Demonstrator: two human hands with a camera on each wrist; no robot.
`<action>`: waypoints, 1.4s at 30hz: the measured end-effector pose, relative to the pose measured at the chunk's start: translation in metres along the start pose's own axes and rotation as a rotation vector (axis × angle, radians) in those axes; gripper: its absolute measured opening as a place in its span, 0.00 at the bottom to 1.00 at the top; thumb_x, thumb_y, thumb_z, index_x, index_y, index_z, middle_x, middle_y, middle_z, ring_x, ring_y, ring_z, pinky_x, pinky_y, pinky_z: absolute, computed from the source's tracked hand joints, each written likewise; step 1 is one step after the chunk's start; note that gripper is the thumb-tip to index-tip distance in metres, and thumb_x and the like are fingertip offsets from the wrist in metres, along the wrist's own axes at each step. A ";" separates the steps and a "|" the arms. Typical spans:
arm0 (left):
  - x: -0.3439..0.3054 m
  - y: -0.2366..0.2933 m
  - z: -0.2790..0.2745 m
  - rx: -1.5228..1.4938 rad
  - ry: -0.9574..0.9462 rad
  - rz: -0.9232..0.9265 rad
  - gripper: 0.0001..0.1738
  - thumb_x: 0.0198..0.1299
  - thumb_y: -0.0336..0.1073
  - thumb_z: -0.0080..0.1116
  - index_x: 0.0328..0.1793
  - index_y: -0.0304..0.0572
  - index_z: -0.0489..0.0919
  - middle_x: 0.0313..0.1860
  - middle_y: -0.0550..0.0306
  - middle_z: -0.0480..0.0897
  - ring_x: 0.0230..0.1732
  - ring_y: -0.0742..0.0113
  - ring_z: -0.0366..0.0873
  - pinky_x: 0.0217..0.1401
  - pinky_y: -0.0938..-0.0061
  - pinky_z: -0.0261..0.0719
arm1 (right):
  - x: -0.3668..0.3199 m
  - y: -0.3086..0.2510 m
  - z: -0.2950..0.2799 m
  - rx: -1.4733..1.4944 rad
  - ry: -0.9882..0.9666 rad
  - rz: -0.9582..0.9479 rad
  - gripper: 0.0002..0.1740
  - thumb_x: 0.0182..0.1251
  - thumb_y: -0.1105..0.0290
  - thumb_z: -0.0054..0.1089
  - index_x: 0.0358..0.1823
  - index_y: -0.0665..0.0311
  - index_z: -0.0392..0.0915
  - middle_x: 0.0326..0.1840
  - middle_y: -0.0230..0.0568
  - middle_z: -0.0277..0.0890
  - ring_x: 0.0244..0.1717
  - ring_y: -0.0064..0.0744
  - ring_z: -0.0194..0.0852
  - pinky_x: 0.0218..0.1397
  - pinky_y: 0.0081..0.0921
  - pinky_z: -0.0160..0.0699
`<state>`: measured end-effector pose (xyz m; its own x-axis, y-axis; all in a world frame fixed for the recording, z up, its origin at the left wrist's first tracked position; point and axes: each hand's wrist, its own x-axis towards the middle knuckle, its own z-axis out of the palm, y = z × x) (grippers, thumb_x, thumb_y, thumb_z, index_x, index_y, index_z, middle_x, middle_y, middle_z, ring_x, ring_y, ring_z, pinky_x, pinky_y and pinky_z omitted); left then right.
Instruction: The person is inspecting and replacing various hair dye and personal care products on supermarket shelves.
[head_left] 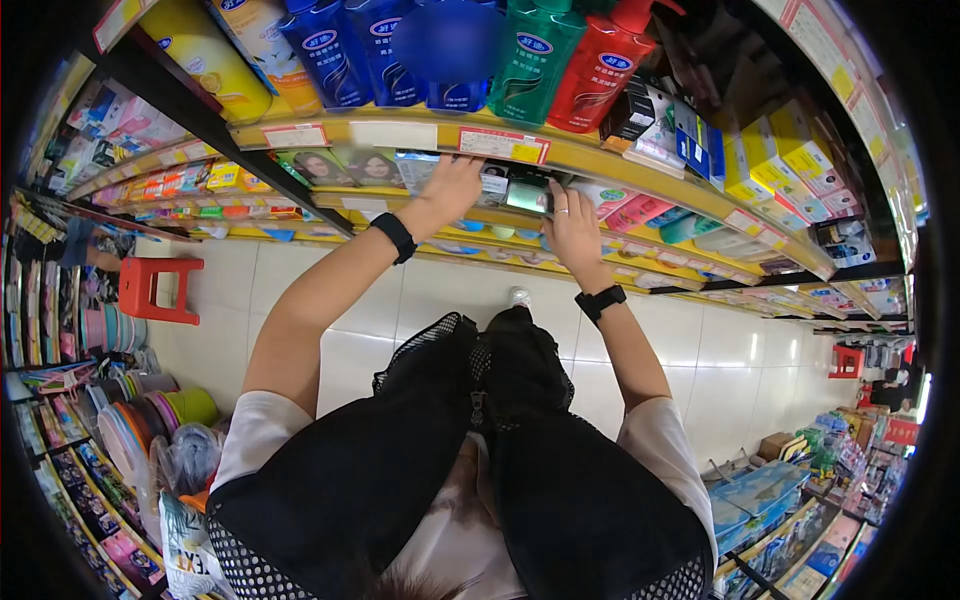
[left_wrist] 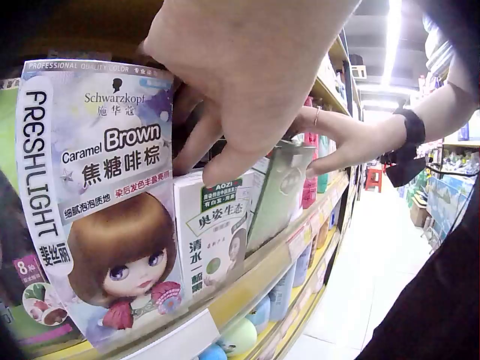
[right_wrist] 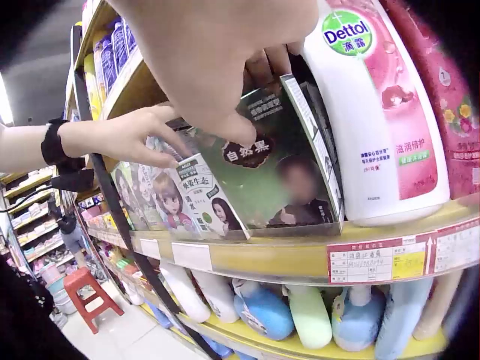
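Note:
My right hand [head_left: 575,232] grips a dark green hair dye box [right_wrist: 259,169] by its top, the thumb on its front and the fingers behind. This box tilts slightly on the shelf. Beside it, my left hand [head_left: 450,192] pinches the top edge of a narrow white AOZI box [left_wrist: 212,229], with the thumb in front; its other fingers reach in behind and are partly hidden. Left of that stands a Schwarzkopf Caramel Brown box [left_wrist: 112,202] with a doll's face, close by the left hand in the left wrist view.
A white Dettol bottle [right_wrist: 379,112] stands right of the green box. Shampoo bottles [head_left: 535,60] line the shelf above, whose yellow edge [head_left: 350,133] overhangs the hands. More bottles [right_wrist: 307,315] fill the shelf below. A red stool [head_left: 160,290] stands on the aisle floor.

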<state>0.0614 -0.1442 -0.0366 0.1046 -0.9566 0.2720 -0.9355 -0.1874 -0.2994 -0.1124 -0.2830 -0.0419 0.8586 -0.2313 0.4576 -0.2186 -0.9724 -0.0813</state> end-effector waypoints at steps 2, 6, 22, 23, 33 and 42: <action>0.001 0.000 0.000 0.012 0.019 -0.001 0.11 0.40 0.33 0.51 0.29 0.39 0.80 0.53 0.52 0.66 0.55 0.59 0.60 0.53 0.60 0.57 | 0.000 0.002 -0.001 0.030 -0.019 0.034 0.29 0.42 0.72 0.56 0.51 0.67 0.63 0.44 0.45 0.65 0.47 0.44 0.63 0.53 0.37 0.62; 0.003 0.004 -0.009 -0.037 -0.156 -0.060 0.14 0.40 0.34 0.53 0.35 0.39 0.79 0.52 0.53 0.68 0.54 0.61 0.61 0.52 0.63 0.58 | -0.003 0.013 -0.003 0.132 -0.178 0.085 0.25 0.41 0.71 0.60 0.45 0.62 0.68 0.38 0.43 0.69 0.41 0.43 0.67 0.45 0.34 0.66; -0.031 0.019 -0.094 -2.082 -0.288 -0.169 0.28 0.50 0.31 0.54 0.59 0.36 0.60 0.51 0.52 0.70 0.54 0.67 0.66 0.56 0.74 0.62 | 0.025 -0.007 -0.133 1.245 -0.091 0.360 0.24 0.43 0.77 0.63 0.44 0.69 0.66 0.40 0.38 0.70 0.41 0.25 0.68 0.47 0.20 0.65; -0.032 0.021 -0.100 -2.094 -0.227 -0.145 0.29 0.51 0.31 0.54 0.59 0.36 0.60 0.50 0.52 0.71 0.53 0.68 0.67 0.55 0.74 0.64 | 0.028 -0.012 -0.134 1.246 -0.090 0.360 0.24 0.43 0.77 0.63 0.44 0.69 0.66 0.40 0.38 0.70 0.41 0.25 0.68 0.47 0.20 0.65; -0.016 0.015 -0.138 -2.133 0.200 -0.450 0.21 0.53 0.27 0.50 0.55 0.32 0.62 0.46 0.54 0.73 0.44 0.74 0.71 0.47 0.81 0.69 | 0.035 -0.034 -0.147 1.579 -0.177 0.408 0.23 0.58 0.75 0.49 0.53 0.72 0.55 0.44 0.42 0.69 0.45 0.22 0.66 0.48 0.19 0.65; -0.010 0.010 -0.145 -2.080 0.195 -0.443 0.17 0.56 0.33 0.49 0.50 0.32 0.66 0.41 0.55 0.75 0.42 0.77 0.71 0.44 0.83 0.68 | 0.028 -0.036 -0.148 1.542 -0.121 0.431 0.22 0.60 0.72 0.47 0.54 0.71 0.56 0.44 0.41 0.69 0.44 0.20 0.65 0.48 0.17 0.63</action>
<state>0.0017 -0.1046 0.0904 0.4670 -0.8745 0.1310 0.2050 0.2512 0.9460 -0.1492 -0.2495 0.1046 0.9060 -0.4108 0.1021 0.1470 0.0791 -0.9860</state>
